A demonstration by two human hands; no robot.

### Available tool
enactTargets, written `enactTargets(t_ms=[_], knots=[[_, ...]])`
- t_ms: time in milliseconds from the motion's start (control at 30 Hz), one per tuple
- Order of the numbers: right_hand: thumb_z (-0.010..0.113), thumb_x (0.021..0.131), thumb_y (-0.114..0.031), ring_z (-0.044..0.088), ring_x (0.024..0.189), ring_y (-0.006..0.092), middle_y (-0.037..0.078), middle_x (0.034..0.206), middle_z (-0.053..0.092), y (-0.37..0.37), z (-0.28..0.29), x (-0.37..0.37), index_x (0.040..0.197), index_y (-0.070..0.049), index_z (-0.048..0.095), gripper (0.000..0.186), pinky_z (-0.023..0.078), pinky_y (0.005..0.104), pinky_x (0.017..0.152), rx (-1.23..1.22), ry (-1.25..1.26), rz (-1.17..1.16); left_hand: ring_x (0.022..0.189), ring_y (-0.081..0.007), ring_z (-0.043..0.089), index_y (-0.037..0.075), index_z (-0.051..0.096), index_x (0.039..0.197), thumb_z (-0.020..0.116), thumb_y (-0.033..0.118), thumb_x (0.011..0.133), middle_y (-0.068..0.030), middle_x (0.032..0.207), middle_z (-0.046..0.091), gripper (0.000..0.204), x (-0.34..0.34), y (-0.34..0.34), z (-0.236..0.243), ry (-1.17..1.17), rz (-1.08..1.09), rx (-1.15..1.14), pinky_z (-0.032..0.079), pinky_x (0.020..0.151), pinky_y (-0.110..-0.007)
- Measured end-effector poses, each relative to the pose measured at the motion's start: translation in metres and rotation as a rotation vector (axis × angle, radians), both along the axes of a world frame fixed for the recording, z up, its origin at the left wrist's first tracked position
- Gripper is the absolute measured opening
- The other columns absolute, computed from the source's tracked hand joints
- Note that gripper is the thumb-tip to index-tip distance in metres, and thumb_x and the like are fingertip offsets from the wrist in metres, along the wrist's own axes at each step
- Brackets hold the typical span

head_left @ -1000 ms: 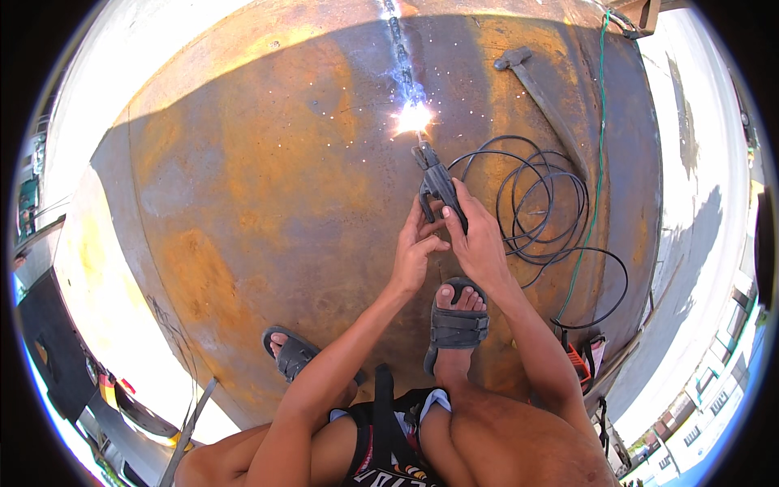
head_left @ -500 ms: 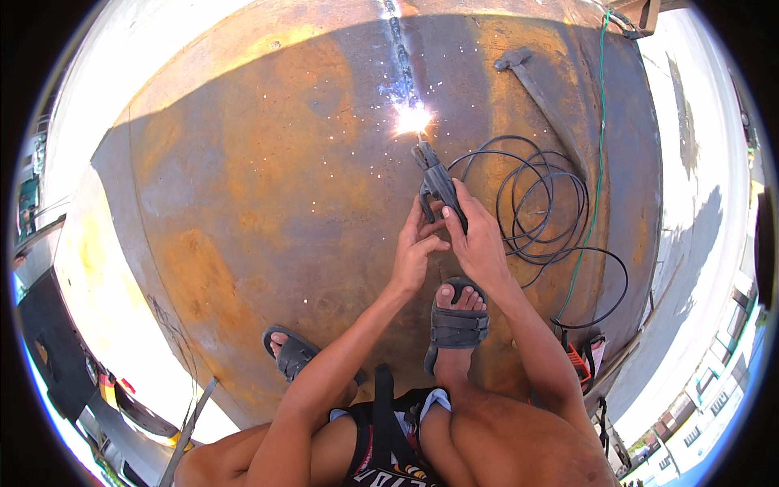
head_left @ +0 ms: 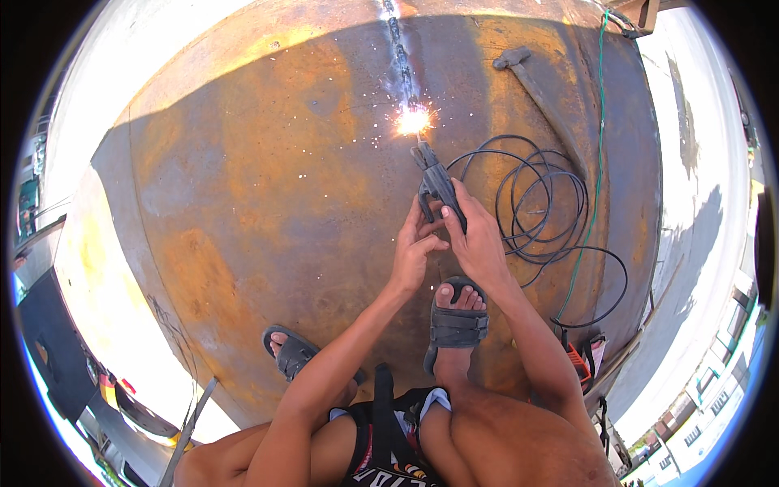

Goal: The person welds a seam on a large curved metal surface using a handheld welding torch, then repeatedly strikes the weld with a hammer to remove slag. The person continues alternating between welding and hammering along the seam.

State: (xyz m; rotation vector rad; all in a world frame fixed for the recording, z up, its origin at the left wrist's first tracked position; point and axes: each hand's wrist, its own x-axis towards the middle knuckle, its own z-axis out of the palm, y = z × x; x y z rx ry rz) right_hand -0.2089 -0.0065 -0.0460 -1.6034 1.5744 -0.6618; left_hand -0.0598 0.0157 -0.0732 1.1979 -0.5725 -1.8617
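Rusty metal (head_left: 276, 203), electrode holder (head_left: 437, 180) in the grip of left hand (head_left: 412, 253) and right hand (head_left: 479, 237)

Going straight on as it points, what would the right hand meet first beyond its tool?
Beyond the black electrode holder, the right hand would probably meet the bright arc first, at the near end of the weld seam; glare leaves depth unclear.

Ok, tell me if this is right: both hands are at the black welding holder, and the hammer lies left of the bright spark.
Wrong side: the hammer lies right of the bright spark, as the head view shows. The left hand and right hand are at the black welding holder, as you said.
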Motion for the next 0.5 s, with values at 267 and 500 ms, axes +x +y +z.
enactTargets(t_ms=[267,500], knots=[[0.062,0.109,-0.02,0.07,0.107,0.0475,0.028,0.119,0.07,0.0,0.0,0.001,0.156,0.003,0.05,0.053,0.056,0.0514,0.089,-0.025,0.05,0.003,0.145,-0.03,0.055,0.003,0.027,0.172,0.061,0.003,0.078,-0.015,0.165,0.047,0.1,0.003,0.0,0.003,0.031,0.005,0.01,0.057,0.097,-0.032],[0.062,0.11,-0.021,0.07,0.114,0.0459,0.03,0.127,0.069,0.012,0.009,-0.005,0.154,0.006,0.049,0.053,0.055,0.05,0.095,0.011,-0.093,-0.077,0.149,-0.0349,0.05,0.001,0.019,0.174,0.063,0.002,0.081,-0.0197,0.165,0.046,0.103,-0.004,0.012,0.004,-0.015,-0.009,-0.043,0.06,0.092,-0.034]])
